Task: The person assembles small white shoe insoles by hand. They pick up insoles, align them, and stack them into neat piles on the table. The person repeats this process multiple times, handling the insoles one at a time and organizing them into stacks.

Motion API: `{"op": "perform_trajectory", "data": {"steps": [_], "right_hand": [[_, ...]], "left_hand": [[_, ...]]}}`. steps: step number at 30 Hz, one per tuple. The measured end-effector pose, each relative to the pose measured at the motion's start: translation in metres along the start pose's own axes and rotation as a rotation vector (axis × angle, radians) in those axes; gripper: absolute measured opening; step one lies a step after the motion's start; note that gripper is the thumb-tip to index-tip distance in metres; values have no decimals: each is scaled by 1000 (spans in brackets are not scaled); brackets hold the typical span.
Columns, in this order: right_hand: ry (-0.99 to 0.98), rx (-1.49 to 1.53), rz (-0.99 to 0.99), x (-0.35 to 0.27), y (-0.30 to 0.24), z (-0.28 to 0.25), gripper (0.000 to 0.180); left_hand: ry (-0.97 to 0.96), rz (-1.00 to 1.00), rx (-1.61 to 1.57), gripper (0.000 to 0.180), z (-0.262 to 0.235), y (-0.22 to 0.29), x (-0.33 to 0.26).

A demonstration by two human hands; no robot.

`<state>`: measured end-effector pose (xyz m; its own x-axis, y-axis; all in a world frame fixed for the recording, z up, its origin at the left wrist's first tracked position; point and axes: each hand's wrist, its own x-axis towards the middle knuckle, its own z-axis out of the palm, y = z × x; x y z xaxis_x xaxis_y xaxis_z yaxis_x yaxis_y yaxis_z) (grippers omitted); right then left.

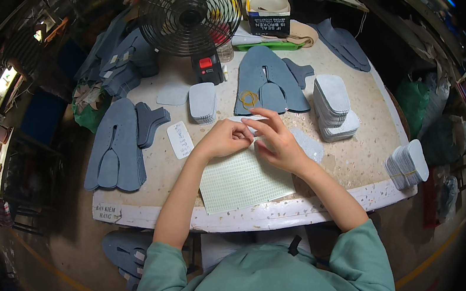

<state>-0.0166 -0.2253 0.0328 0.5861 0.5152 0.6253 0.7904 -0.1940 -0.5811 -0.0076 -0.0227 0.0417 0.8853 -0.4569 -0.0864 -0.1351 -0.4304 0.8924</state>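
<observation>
The pale gridded sheet (244, 182) lies on the table (365, 156), extending nearward from beneath both hands. Left hand (225, 139): fingers curled together. Right hand (279, 144), just right of it: fingers partly spread. Whether either grips anything cannot be determined. Blue cut pieces (250, 74) lie just beyond.

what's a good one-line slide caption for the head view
Left hand and right hand close together over a gridded sheet, black fan beyond.
</observation>
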Motion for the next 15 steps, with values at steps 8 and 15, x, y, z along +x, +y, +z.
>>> {"op": "perform_trajectory", "data": {"steps": [8,15], "right_hand": [[3,-21,-14,-4,3,7,68],[111,203,174,-3,0,8,68]], "left_hand": [[-14,-27,-10,15,0,-3,1],[11,46,-91,15,4,-8,2]]}}
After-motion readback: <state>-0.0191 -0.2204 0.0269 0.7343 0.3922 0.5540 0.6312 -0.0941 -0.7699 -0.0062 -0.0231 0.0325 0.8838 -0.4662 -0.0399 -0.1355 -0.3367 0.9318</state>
